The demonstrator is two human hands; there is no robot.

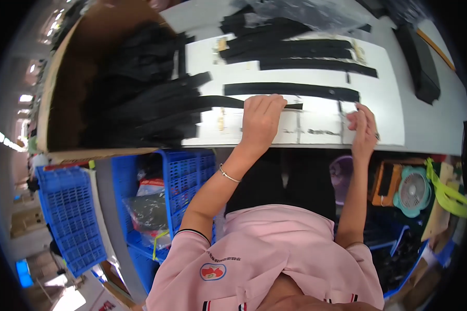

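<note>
Head view: on the left of the grey table (436,122), an open cardboard box (56,98) held a heap of black strips (140,98). From this heap one black strip (222,101) ran rightward across a white board (384,103), its long axis nearly parallel to the table's near edge and its free end pointing right. Your left hand (262,119) gripped it near that end, fingers closed over it. Just beyond, a second strip (290,90) lay roughly parallel. Your right hand (366,129) was beside its right end, fingers partly curled; you could not tell whether they held anything. Below stood blue crates (70,217) at left and a teal fan (414,192) at right.
</note>
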